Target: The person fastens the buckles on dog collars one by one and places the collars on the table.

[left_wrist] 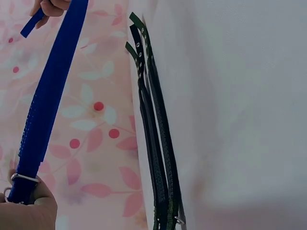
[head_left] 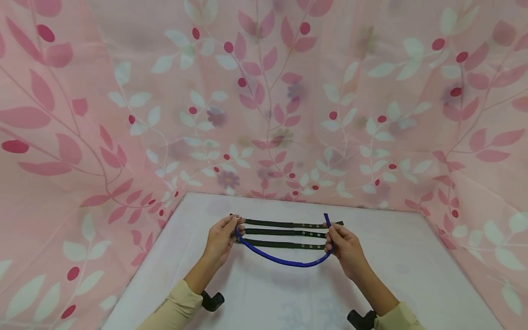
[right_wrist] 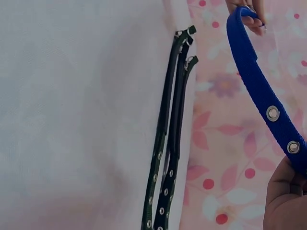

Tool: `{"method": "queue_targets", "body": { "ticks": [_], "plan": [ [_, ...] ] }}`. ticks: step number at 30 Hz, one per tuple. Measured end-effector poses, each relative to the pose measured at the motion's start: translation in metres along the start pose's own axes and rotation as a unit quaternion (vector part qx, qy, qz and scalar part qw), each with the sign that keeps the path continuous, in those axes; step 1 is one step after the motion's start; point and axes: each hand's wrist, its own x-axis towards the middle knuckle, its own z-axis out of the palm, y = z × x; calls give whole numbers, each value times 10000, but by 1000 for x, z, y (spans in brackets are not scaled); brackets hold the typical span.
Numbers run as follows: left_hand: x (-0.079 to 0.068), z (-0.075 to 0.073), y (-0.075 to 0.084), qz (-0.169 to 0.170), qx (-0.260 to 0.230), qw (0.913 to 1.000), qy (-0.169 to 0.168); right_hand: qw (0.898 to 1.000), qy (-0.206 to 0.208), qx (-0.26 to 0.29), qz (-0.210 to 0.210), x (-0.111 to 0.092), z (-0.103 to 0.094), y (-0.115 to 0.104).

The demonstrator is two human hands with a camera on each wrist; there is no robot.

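Note:
A blue collar [head_left: 288, 263] hangs in a downward curve between both hands, above the table. My left hand [head_left: 220, 240] pinches its buckle end; a metal ring [left_wrist: 25, 178] shows by the thumb in the left wrist view. My right hand [head_left: 348, 252] pinches the other end, whose tip sticks up past the fingers. Metal eyelets [right_wrist: 273, 113] line that end in the right wrist view. Behind the blue collar, three dark green collars [head_left: 268, 232] lie side by side on the table, with eyelets toward the right. The hands partly cover their ends in the head view.
The white table [head_left: 264, 298] has its far edge just beyond the dark collars. Pink cloth [head_left: 272, 137] with leaf patterns hangs behind and on both sides. Black devices [head_left: 212, 302] sit at both wrists, by the sleeves.

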Motion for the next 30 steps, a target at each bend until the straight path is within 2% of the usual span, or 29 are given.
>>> {"method": "queue_targets", "body": {
  "ticks": [3, 9, 19, 27, 30],
  "plan": [
    [-1, 1, 1, 23, 5, 10000, -71, 9992, 87, -382, 33, 1, 4, 3],
    [-2, 9, 4, 46, 6, 9996, -268, 9972, 182, -729, -45, 3, 12, 7],
    [-7, 25, 8, 117, 122, 9986, -498, 9939, -10, -1104, 13, 7, 31, 10],
    [-10, 47, 4, 399, 477, 9937, -931, 9881, -70, -1533, -82, 10, 49, 10],
    [-12, 55, 2, 375, 603, 9920, -1041, 9847, -177, -1723, -192, 10, 58, 10]
  ]
}}
